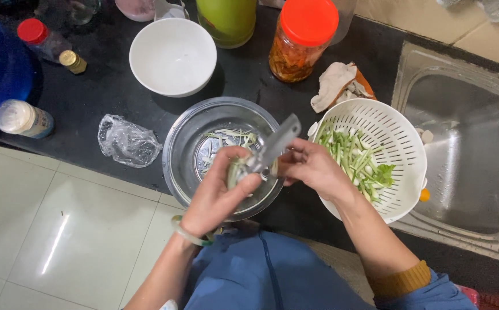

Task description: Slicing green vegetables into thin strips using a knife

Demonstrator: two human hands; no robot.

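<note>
The left hand [218, 192] was closed around a pale green vegetable stalk [236, 170], gripping it low so that its upper end stood free above the fist. The right hand [312, 167] was wrapped around the lower end of a metal peeler [273, 147], whose blade end slanted up toward the centre of the frame and lay against the stalk; that angle seemed to let the edge run along the stalk's length. Both hands met just below the middle of the frame, directly over a steel bowl [183, 143], probably so the trimmings would drop into it: thin pale strips [229, 136] already lay on its bottom.

Just right of the hands sat a white colander [401, 135], partly overhanging the edge of the sink [467, 166], holding cut green stalk pieces [353, 158], near enough for the right hand to reach. An empty white bowl [173, 56] stood above the steel bowl, and a crumpled clear plastic bag [128, 142] lay to the left of it.

Along the top edge stood a jar with an orange-red lid [304, 37] and a green container [226, 20]; a crumpled cloth [335, 85] lay between the jar and the colander. Small bottles [43, 40] sat at the upper left on the dark counter [100, 97], well apart from the hands.
</note>
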